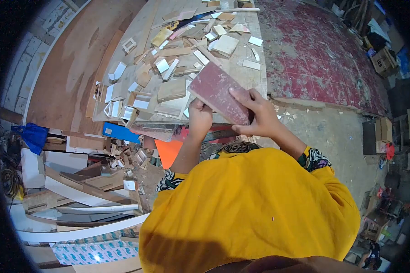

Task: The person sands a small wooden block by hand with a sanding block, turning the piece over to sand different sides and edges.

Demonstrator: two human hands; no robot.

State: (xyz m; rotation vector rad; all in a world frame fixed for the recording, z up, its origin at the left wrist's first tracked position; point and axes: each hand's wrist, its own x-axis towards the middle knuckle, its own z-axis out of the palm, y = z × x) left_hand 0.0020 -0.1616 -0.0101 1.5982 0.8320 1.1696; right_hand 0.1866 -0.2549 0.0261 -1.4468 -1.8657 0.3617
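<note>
Left hand (200, 119) is curled at the red block (217, 91), some fingers hidden, so I can't tell if it grips. The block is up over the table (251, 86), hiding part of it. Right hand (257, 113) holds the block's right end.

**Inside a Cluttered, Timber-Filled Workshop**

At upper left, a wall (27, 57) of pale blocks with visible joints, next to a broad brown wooden sheet (73, 59). At top centre, a pale wooden table (246, 80) under cool, even light. To its right, a red tiled floor (314, 54), scuffed and blotched with grey, its broken edge bordering a stretch of bare grey floor (332, 132). Along the dim right side, a cardboard box (383, 62) among blurred clutter. At lower left, stacked boards (77, 193) above a patterned sheet (77, 254) bright with glare.
</note>
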